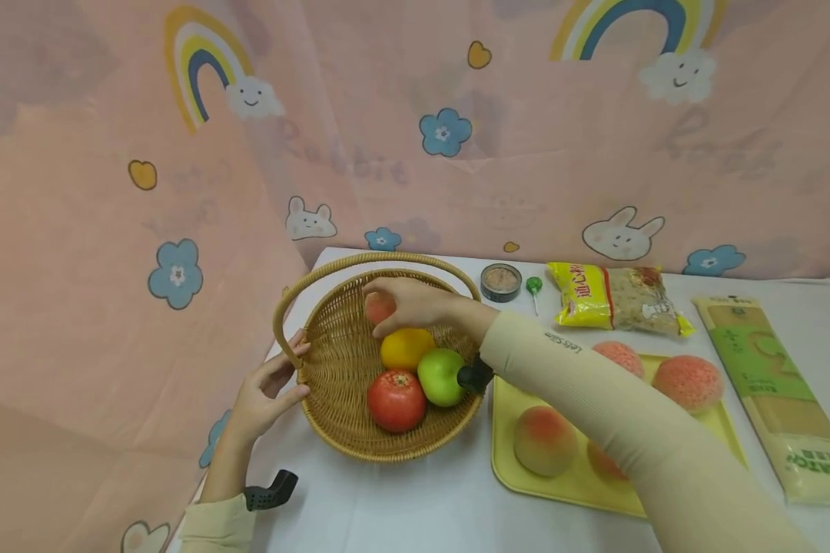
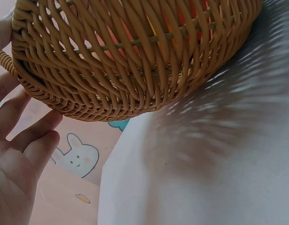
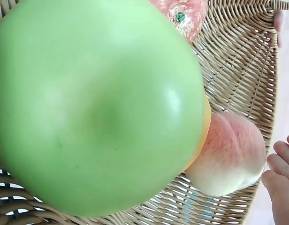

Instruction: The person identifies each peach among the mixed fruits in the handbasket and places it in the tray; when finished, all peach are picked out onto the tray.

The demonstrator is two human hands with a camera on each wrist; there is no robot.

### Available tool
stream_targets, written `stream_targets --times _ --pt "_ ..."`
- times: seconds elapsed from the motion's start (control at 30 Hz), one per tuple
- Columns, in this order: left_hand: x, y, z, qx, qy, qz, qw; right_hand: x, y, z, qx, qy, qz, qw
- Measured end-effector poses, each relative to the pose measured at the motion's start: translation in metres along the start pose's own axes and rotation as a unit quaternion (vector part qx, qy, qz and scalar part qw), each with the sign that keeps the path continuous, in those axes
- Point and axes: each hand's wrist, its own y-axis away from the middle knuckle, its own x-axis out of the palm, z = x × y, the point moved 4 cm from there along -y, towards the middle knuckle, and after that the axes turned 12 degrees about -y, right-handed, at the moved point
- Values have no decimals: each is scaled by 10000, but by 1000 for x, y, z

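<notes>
A round wicker basket (image 1: pixel 339 415) with an arched handle stands on the white table. My left hand (image 1: pixel 266 395) holds its left rim near the handle's base; thumb and fingers also show beside the weave in the left wrist view. Over the basket's far part, my right hand (image 1: pixel 404 301) is spread beside a peach (image 3: pixel 229 154). In the right wrist view its fingers (image 3: pixel 278 164) lie at the peach's edge, loosely bent and not wrapped round it. A yellow-orange fruit (image 1: pixel 406 349), a green apple (image 1: pixel 441 376) and a red round fruit (image 1: pixel 397 401) lie in the basket.
Right of the basket, a yellow tray (image 1: pixel 526 491) holds a peach (image 1: pixel 545 440) and pinkish round fruits (image 1: pixel 688 382), partly behind my right sleeve. Beyond are a round tin (image 1: pixel 501 282), a green lollipop (image 1: pixel 534 286), a yellow food bag (image 1: pixel 619 298) and a long noodle packet (image 1: pixel 775 392).
</notes>
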Motion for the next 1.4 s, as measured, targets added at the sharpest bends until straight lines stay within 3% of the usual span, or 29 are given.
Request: stream_targets --times 0.93,1.4 --pt "-1 0 2 -108 -147 120 9998 1 -13 -12 -2 56 -251 9997" --pt "-1 1 2 -31 -159 63 9998 5 -21 -23 -223 237 -327 9989"
